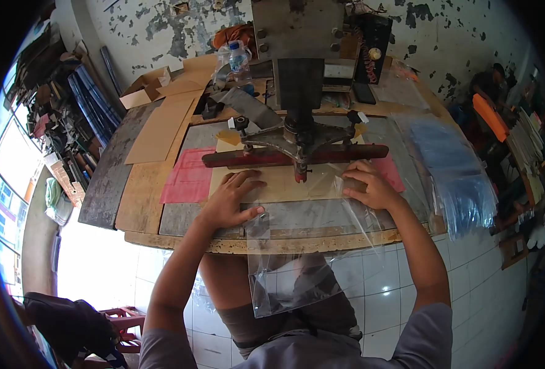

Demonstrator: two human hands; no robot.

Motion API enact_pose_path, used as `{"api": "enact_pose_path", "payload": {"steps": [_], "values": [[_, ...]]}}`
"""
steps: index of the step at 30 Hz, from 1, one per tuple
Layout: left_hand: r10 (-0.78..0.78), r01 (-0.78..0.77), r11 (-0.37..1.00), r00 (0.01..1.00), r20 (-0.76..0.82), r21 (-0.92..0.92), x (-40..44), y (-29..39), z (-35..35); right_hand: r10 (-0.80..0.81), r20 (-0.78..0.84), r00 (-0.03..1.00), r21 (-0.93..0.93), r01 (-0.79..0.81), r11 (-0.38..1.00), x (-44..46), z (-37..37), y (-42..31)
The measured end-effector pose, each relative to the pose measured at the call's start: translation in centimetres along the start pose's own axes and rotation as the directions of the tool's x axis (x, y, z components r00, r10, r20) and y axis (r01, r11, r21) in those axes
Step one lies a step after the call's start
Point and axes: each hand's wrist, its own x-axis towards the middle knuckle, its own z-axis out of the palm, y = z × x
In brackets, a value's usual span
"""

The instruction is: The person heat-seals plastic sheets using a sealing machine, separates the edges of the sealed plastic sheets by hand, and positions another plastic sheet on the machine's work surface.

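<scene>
Clear plastic sheet [303,237], running lapward from near press bar [368,152], overhanging bench [143,200].
Left hand [232,197] spread at its left edge; right hand [371,187] curled opposite, grip unclear.

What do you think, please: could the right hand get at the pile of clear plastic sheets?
Probably yes: nothing rigid appears to stand between the right hand and the pile of clear plastic sheets.

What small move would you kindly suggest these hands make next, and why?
Perhaps ease the left hand and right hand slightly back from the press's red bar, since both appear close to it and the clear plastic sheet between them seems to reach it.
</scene>
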Motion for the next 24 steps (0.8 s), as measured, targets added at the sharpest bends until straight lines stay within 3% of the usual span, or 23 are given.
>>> {"api": "enact_pose_path", "payload": {"steps": [9,12,24], "values": [[0.02,-0.02,1.0,1.0,-0.007,0.01,0.0,-0.5,0.2,-0.038,0.011,0.999,0.055,0.037,0.998,0.3,0.0,-0.2],[0.018,-0.018,1.0,1.0,-0.002,0.003,-0.2,-0.5,0.1,0.004,-0.028,1.0,-0.03,-0.005,1.0,0.1,0.1,-0.9],[-0.025,0.023,0.999,0.998,0.065,0.032,0.4,-0.1,-0.5,0.01,0.1,0.995,-0.055,-0.004,0.999,0.5,-0.3,-0.9]]}}
